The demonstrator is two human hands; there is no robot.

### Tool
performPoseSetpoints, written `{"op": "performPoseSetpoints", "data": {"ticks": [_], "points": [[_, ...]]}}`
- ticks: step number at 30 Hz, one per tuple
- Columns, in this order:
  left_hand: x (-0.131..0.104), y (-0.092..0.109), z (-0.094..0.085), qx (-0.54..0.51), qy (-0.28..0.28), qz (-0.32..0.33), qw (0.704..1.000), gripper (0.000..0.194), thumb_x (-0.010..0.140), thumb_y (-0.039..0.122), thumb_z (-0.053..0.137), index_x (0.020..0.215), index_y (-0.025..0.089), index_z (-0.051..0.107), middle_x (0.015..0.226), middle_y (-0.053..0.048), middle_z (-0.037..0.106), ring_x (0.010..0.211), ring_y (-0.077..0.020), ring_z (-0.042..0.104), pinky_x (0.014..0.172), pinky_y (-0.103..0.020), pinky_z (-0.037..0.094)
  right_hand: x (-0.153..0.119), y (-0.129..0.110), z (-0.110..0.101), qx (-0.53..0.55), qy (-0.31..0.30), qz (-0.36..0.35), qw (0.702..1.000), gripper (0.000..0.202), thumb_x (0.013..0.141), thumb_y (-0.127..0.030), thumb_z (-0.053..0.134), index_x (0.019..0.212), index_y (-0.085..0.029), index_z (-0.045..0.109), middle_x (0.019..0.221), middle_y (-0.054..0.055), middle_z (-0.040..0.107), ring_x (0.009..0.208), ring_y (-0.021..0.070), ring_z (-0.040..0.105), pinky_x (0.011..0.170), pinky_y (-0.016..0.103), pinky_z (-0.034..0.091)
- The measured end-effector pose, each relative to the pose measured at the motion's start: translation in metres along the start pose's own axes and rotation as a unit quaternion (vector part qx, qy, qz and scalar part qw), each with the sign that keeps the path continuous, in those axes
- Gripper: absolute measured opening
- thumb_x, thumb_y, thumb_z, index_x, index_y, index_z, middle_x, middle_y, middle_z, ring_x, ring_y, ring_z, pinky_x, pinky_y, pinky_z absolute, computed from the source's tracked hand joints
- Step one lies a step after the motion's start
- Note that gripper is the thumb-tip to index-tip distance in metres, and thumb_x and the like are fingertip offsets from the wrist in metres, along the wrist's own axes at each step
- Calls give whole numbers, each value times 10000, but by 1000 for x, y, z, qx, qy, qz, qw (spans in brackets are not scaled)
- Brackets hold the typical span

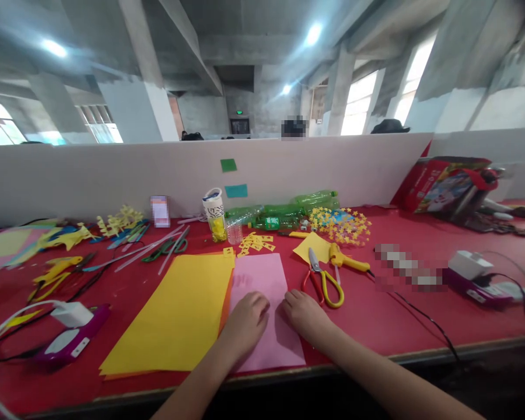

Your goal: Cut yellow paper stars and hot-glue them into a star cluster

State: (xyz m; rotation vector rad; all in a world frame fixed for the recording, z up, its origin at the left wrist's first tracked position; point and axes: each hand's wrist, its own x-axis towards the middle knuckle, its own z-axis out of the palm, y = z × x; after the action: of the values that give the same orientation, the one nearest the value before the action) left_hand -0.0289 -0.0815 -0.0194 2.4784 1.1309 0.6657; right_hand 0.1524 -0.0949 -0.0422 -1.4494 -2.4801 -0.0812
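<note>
A pink sheet (pixel 262 268) lies flat near the table's front edge. My left hand (pixel 248 318) rests on it, fingers curled and pressed together. At the sheet's right edge is my right hand (pixel 306 315), its fingers also bent inward. Whatever the fingertips hold, if anything, is hidden. A stack of yellow sheets (pixel 175 309) with orange underneath sits just left of the pink one. Close beyond my right hand lie scissors (pixel 321 280) with red and yellow handles, spread apart, their blades over a small yellow piece (pixel 304 252).
Right of the scissors lies a yellow glue gun (pixel 349 258) with a black cord. Behind are green bottles (pixel 284 211), yellow stars (pixel 354 224) and a white patterned cup (pixel 213 210). Purple power strips (pixel 76 341) (pixel 476 289) flank both sides. A white partition (pixel 157 169) closes the back.
</note>
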Motion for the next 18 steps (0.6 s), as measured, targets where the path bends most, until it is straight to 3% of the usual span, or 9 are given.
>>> {"op": "performPoseSetpoints", "data": {"ticks": [8,13,16,18], "points": [[-4,-9,-8,27,-103,5,994,275,800,170,414,1038,207,547,1124,-78,522,1060,-225,448,938,-360,342,6,10,-8,-101,-52,-101,988,49,819,-155,532,853,-141,564,807,51,541,731,184,460,622,313,337],[-5,-33,15,21,-169,41,985,431,752,259,513,1174,169,495,1229,-164,494,1118,-334,434,935,-447,348,5,24,-14,-81,-76,-160,981,61,806,-117,531,844,-153,563,783,42,543,687,163,454,611,298,331],[-4,-43,34,-17,-130,-14,991,353,813,241,417,1153,214,510,1173,-145,549,1021,-279,527,866,-392,416,9,32,-14,-54,-84,-186,978,58,785,-110,553,803,-163,544,759,32,544,673,162,440,593,295,311],[-1,-43,33,-36,-125,-74,989,318,823,251,401,1106,215,542,1054,-137,607,913,-252,575,796,-359,445,15,36,-13,-40,-80,-209,974,62,786,-110,550,780,-169,534,740,27,546,668,161,432,589,296,300]]}}
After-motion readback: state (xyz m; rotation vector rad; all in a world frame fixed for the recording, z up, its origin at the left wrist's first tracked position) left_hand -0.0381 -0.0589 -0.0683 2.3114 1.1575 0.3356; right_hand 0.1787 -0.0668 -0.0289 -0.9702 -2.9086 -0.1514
